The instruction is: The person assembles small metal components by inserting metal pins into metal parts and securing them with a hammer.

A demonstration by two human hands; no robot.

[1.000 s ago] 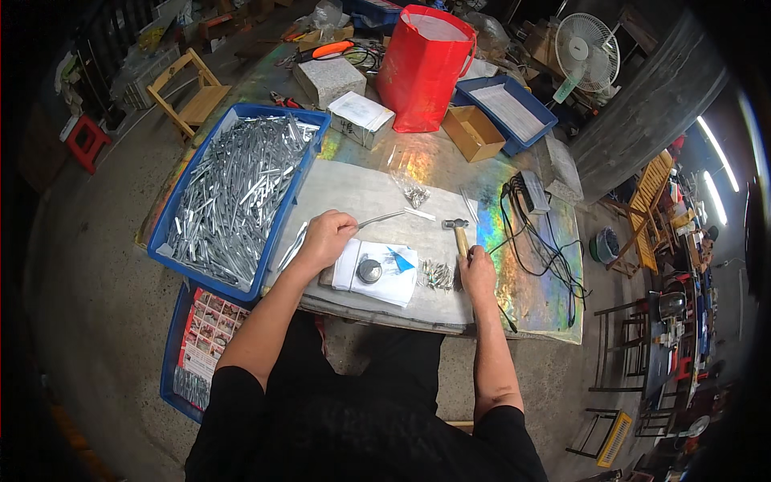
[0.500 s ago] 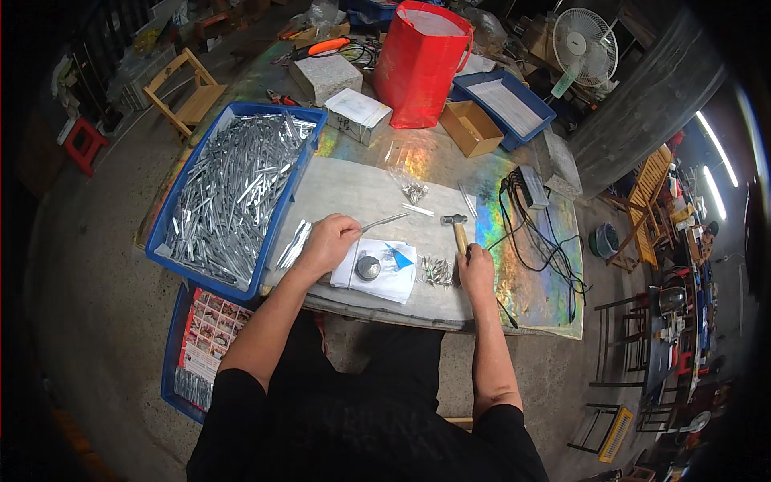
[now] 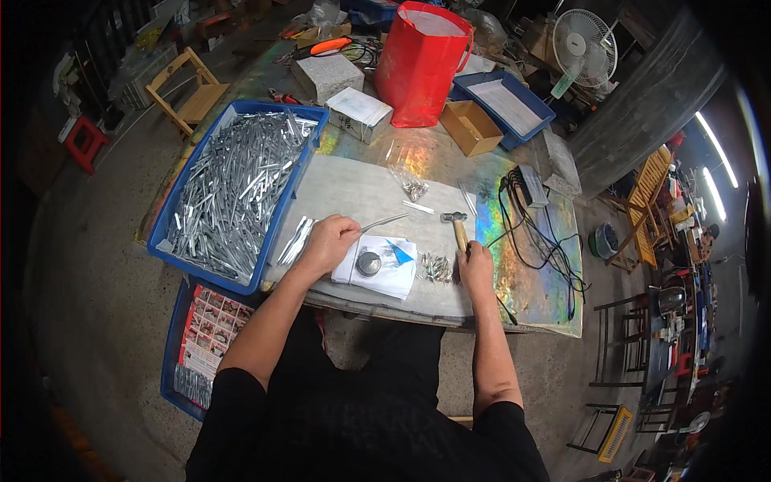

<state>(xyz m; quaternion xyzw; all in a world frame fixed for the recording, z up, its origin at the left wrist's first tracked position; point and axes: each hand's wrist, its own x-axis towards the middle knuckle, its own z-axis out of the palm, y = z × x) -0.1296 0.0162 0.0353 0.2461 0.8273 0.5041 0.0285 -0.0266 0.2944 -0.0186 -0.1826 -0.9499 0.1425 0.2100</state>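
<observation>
My left hand (image 3: 331,241) is closed, pinching one end of a thin grey metal strip (image 3: 385,221) that points right, above the paper. In my right hand (image 3: 476,269) is a hammer (image 3: 460,233), gripped by its wooden handle, its head pointing away from me over the table. Between my hands lies a stack of white paper (image 3: 347,273) with a round dark metal block (image 3: 369,263) and a blue triangular piece (image 3: 399,255) on it. Small metal pieces (image 3: 436,269) lie in a row beside my right hand. Several flat silver strips (image 3: 297,241) lie left of my left hand.
A blue crate (image 3: 255,283) heaped with metal strips stands left; a lower blue crate (image 3: 170,357) sits beneath it. A clear bag of small parts (image 3: 414,189), a red bag (image 3: 422,68), a cardboard box (image 3: 472,132) and a power strip (image 3: 530,189) with black cables are farther back.
Both hands keep their grips and stay nearly in place. The picture has shifted only slightly.
</observation>
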